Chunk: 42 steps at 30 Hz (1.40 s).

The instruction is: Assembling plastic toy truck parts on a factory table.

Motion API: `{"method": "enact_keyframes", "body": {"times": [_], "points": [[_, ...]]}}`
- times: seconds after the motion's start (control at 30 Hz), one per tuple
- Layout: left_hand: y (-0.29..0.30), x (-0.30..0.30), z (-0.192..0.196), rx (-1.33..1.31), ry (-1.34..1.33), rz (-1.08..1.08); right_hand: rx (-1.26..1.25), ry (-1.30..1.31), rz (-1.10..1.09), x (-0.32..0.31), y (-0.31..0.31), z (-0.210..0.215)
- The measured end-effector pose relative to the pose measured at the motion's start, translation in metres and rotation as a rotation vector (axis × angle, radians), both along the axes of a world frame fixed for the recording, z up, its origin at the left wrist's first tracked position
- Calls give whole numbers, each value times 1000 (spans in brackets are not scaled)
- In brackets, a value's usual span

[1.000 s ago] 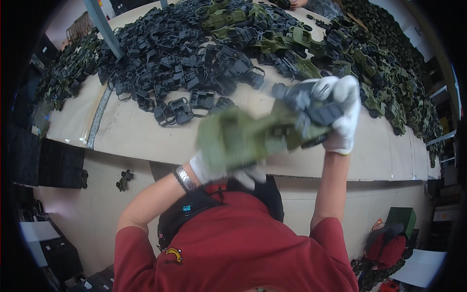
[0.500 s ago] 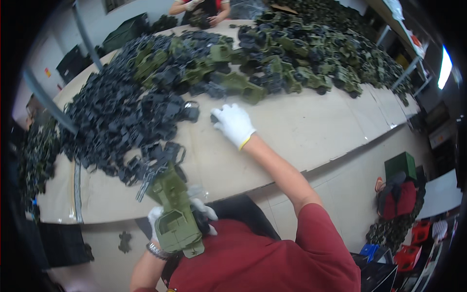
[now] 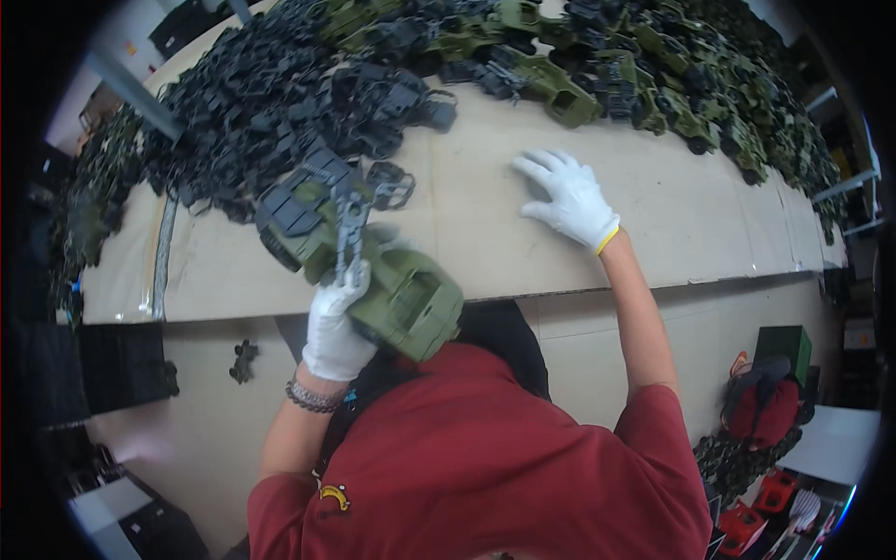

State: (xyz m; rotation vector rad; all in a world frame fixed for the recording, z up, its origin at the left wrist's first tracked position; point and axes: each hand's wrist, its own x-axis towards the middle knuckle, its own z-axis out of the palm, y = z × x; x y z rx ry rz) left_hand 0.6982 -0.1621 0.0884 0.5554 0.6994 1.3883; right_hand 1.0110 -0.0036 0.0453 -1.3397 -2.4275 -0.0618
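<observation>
A green toy military truck is held by my gloved left hand over the near edge of the table. Its front end, with a dark grey panel, points toward the grey pile. A long grey gun-shaped piece lies across the truck, its lower end by my left fingers. My right hand, in a white glove, hovers over or rests on the bare tabletop with fingers spread; no object shows in it. One loose dark grey frame part sits just beyond the truck.
Dark grey plastic parts form a large heap at the far left of the table. Several green toy trucks are piled along the far side and right. A metal post rises at left. On the floor stands a green box.
The truck has been turned, and its grey panel end now shows. My right hand's fingers, curled beside a dark bit earlier, are now spread farther right. The whole view has shifted.
</observation>
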Motion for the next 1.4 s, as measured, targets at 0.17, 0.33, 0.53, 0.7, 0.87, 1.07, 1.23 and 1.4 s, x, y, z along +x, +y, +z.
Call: {"method": "enact_keyframes", "body": {"times": [0.17,0.33,0.53,0.7,0.87,1.07,1.23,1.4], "points": [[1,-9,-5,-143,-77,16,-78,166,-52,-5,-7,1],[0,-5,-2,-54,216,121,-264,601,116,-80,-79,50],[-6,0,-4,-118,439,197,-106,438,341,-132,-105,63],[-10,-2,-3,-121,340,216,-227,539,319,-136,-111,53],[-9,0,-14,23,561,284,-175,450,406,-140,-110,56],[-21,-18,-23,431,1549,299,-116,366,541,-139,-108,68],[-6,-20,-25,95,572,230,-182,396,579,-139,-89,97],[-1,-15,25,21,-280,-15,223,752,571,-164,-107,102]]}}
